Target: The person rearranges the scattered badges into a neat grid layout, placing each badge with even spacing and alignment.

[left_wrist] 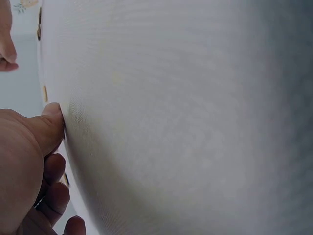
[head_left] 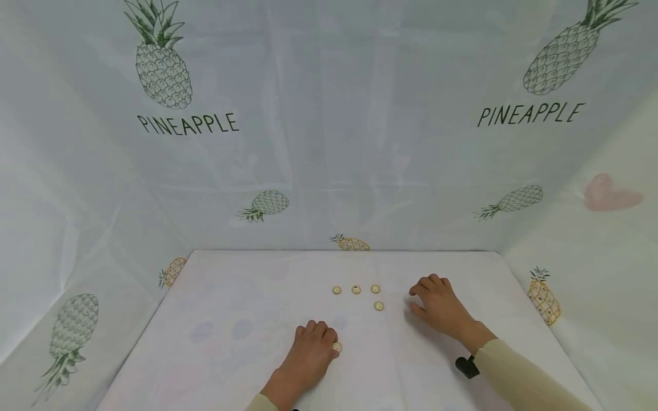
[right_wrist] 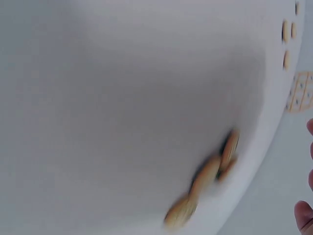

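Left hand [head_left: 309, 353] is pinching a small, round, pale-yellow disc [head_left: 337, 347] between thumb and fingers, on the white, faintly patterned tabletop [head_left: 247, 297]. Right hand [head_left: 439, 305] is hovering, thumb and bent fingers apart. Beyond the left hand, three matching discs [head_left: 356, 290] are lying in a row; a fourth disc [head_left: 378, 306] is sitting just nearer the row's right end.
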